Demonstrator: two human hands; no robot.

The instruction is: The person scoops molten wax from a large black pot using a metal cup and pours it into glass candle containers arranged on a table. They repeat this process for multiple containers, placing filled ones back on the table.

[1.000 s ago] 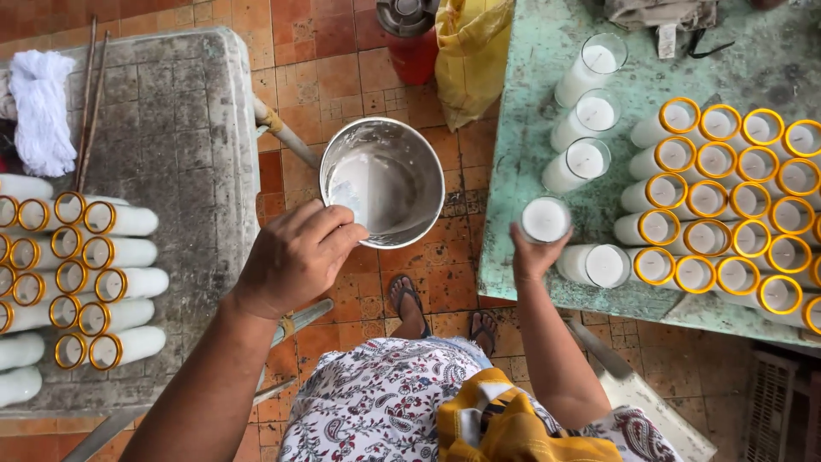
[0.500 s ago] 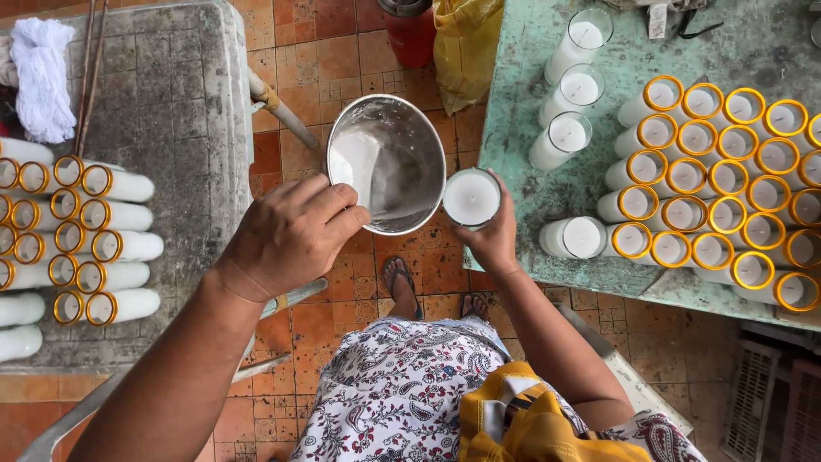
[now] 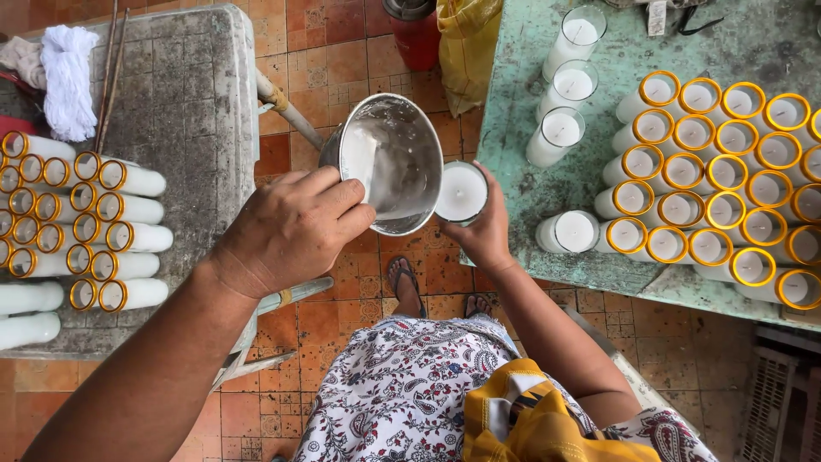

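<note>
Left hand [image 3: 291, 229] tilting pot [image 3: 395, 162]

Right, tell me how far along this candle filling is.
Done, by the look of it: the yellow-rimmed glasses massed on the green table and the yellow-rimmed rows on the grey table show white fill. In hand: the left hand tilts the metal pot beside the glass held by the right hand. Left: three plain glasses, whose fill level I cannot judge.
</note>
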